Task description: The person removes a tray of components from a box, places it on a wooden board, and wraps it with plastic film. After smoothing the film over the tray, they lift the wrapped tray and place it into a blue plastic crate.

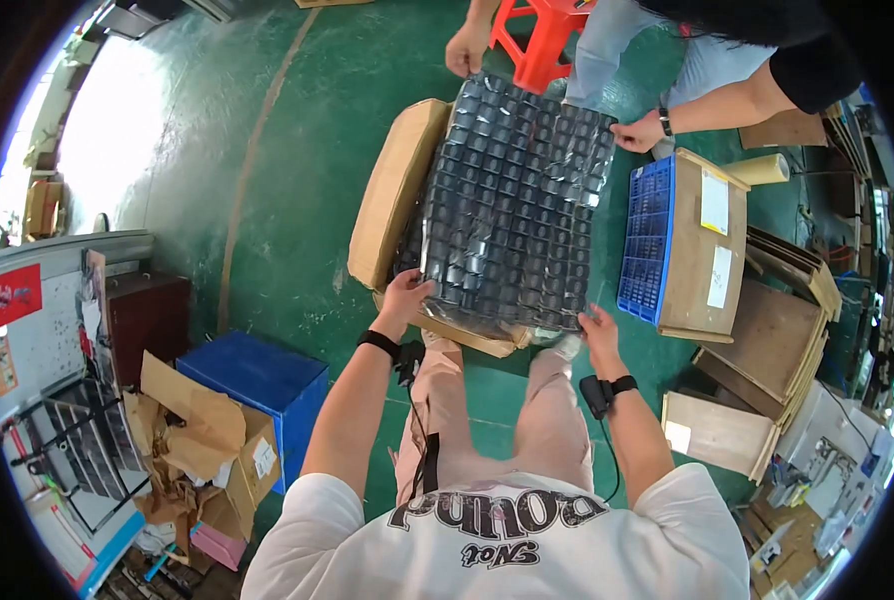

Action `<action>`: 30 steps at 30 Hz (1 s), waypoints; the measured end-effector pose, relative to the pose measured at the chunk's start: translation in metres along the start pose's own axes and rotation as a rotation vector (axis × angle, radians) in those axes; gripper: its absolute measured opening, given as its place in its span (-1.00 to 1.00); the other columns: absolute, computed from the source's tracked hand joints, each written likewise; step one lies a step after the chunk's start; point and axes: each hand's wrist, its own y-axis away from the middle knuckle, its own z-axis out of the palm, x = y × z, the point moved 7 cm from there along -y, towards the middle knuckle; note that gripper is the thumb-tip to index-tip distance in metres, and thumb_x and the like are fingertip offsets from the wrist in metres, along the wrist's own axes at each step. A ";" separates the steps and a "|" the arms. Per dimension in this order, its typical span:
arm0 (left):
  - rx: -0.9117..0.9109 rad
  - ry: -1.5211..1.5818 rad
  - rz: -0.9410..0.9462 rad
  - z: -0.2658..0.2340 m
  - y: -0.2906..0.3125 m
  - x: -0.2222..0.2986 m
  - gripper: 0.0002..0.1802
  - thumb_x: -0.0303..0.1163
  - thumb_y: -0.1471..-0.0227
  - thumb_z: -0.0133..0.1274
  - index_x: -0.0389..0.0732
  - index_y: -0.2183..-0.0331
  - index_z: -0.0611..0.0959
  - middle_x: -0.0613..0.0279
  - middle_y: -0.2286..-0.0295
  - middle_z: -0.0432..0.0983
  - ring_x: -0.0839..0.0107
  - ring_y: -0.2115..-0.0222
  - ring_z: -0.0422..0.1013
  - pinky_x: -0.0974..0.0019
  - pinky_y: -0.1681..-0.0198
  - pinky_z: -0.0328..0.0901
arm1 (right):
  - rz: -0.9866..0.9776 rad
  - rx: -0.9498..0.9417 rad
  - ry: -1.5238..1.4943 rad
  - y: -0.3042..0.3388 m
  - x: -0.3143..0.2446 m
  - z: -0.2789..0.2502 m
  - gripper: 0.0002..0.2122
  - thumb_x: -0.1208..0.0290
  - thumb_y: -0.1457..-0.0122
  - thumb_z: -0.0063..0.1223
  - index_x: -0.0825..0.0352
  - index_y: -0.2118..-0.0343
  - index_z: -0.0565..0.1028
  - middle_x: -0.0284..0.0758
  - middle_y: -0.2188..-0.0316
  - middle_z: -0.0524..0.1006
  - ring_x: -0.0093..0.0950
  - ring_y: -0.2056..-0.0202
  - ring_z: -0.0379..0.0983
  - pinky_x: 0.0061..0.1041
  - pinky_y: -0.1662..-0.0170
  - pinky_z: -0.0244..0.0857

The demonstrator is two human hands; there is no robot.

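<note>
A large clear plastic tray [512,200] filled with rows of small dark parts spans the space in front of me, above an open cardboard box [399,190]. My left hand [405,297] pinches its near left corner. At the near right corner, my right hand [597,328] grips the edge between thumb and fingers. Across from me another person holds the far corners, with one hand [467,50] at the left and the other hand [639,132] at the right. The tray hides most of the box's inside.
A red plastic stool [537,45] stands beside the other person. To the right are a blue crate [647,240] against a wooden box and several stacked wooden panels [762,335]. On my left sit a blue bin [252,370] and an open carton with crumpled brown paper [202,440].
</note>
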 end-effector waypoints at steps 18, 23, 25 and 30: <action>-0.038 -0.175 -0.183 -0.060 -0.127 -0.101 -0.63 -0.41 0.22 0.03 -0.17 0.25 0.38 0.45 0.58 0.31 0.63 0.58 0.24 0.57 0.58 0.13 | 0.161 0.068 0.017 -0.070 0.130 0.107 -0.62 0.48 0.10 -0.03 0.38 0.15 0.24 -0.35 0.47 0.38 -0.60 0.52 0.31 -0.66 0.56 0.24; -0.037 -0.213 -0.190 -0.078 -0.148 -0.111 -0.62 -0.42 0.22 0.04 -0.16 0.25 0.37 0.44 0.59 0.33 0.62 0.60 0.25 0.55 0.60 0.13 | 0.198 0.057 0.001 -0.077 0.152 0.142 -0.65 0.47 0.09 -0.04 0.38 0.18 0.27 -0.34 0.45 0.39 -0.56 0.53 0.32 -0.63 0.58 0.25; -0.057 -0.248 -0.178 -0.063 -0.159 -0.119 -0.61 -0.42 0.23 0.04 -0.19 0.25 0.37 0.43 0.59 0.34 0.61 0.60 0.25 0.55 0.60 0.14 | 0.147 0.119 0.099 -0.094 0.186 0.127 -0.65 0.46 0.10 -0.03 0.38 0.19 0.27 -0.33 0.47 0.40 -0.55 0.53 0.33 -0.62 0.57 0.25; 0.043 -0.492 -0.176 -0.065 -0.168 -0.133 -0.59 -0.42 0.24 0.04 -0.24 0.24 0.36 0.37 0.55 0.38 0.56 0.59 0.28 0.53 0.57 0.17 | 0.110 0.198 0.374 -0.105 0.216 0.127 -0.65 0.38 0.14 -0.02 0.34 0.22 0.30 -0.26 0.46 0.43 -0.39 0.42 0.36 -0.48 0.37 0.22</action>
